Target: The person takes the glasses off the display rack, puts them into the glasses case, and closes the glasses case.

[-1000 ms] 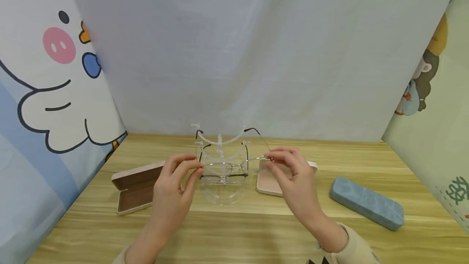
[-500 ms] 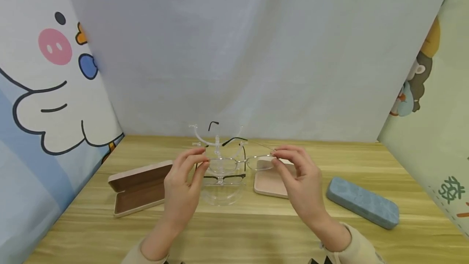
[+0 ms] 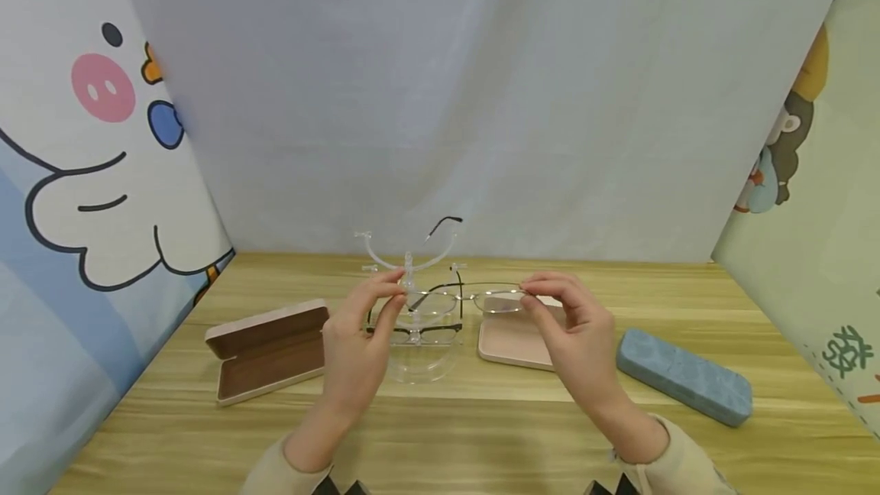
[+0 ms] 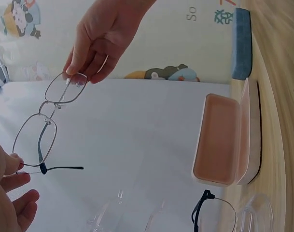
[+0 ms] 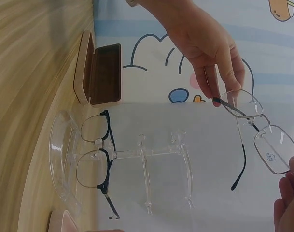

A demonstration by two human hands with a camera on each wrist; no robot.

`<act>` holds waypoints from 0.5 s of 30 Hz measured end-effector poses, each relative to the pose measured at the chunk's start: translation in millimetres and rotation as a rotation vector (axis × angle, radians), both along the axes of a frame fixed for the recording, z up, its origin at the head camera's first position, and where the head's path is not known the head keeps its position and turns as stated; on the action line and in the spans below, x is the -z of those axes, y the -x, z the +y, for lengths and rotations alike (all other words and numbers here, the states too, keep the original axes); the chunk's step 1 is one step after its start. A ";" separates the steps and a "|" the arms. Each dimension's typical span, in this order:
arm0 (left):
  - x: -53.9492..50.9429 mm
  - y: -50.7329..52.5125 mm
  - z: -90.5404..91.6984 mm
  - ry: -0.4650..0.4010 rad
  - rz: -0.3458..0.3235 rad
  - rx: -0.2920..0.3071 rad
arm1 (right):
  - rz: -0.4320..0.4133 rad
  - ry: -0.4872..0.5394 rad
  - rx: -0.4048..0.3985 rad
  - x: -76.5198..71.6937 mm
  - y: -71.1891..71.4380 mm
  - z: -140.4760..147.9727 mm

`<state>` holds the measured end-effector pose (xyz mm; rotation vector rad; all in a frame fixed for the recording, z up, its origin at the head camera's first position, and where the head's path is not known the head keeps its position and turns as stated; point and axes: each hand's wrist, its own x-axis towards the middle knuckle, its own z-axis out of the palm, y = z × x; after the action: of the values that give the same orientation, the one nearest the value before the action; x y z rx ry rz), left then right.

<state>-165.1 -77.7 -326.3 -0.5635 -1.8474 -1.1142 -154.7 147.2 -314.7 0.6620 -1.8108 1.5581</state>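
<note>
The left hand (image 3: 359, 342) is drawn to a pinch, and by its thumb and fingertips one end of a pair of wire-rimmed eyeglasses (image 3: 466, 297) is gripped at the rim. The opposite end is pinched in the same way by the right hand (image 3: 583, 334). The eyeglasses are thus held level between both hands, raised above the wood-grained counter (image 3: 495, 441). One temple is folded across behind the lenses, from the right hand toward the left; the other is angled away beyond the hands, its dark tip seen past the lenses.

Just beyond the left hand, in line behind the held lenses, a clear display stand (image 3: 409, 260) is set upright. On its lowest tier a pair of dark browline eyeglasses (image 3: 450, 327) is carried, below the level of the held pair. Beside the left hand, on its left, a brown-lined eyeglass case (image 3: 271, 365) is left open. A pink-lined eyeglass case (image 3: 516, 344), also open, is partly covered from view by the right hand. Farther to the right of that hand, a blue eyeglass case (image 3: 684, 376) is laid closed.
</note>
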 end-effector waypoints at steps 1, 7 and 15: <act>0.7 0.3 0.5 -0.003 -0.011 0.007 | -0.009 -0.005 0.007 0.1 0.2 1.0; 2.6 1.6 4.0 -0.030 -0.076 0.062 | -0.033 -0.033 0.057 0.2 1.2 6.6; 3.8 5.7 11.8 -0.084 -0.156 0.111 | -0.111 0.024 -0.019 3.8 1.7 14.1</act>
<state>-170.8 -65.9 -330.1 -0.5494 -1.9103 -1.3356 -156.4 161.2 -318.5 0.5931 -1.8684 1.6561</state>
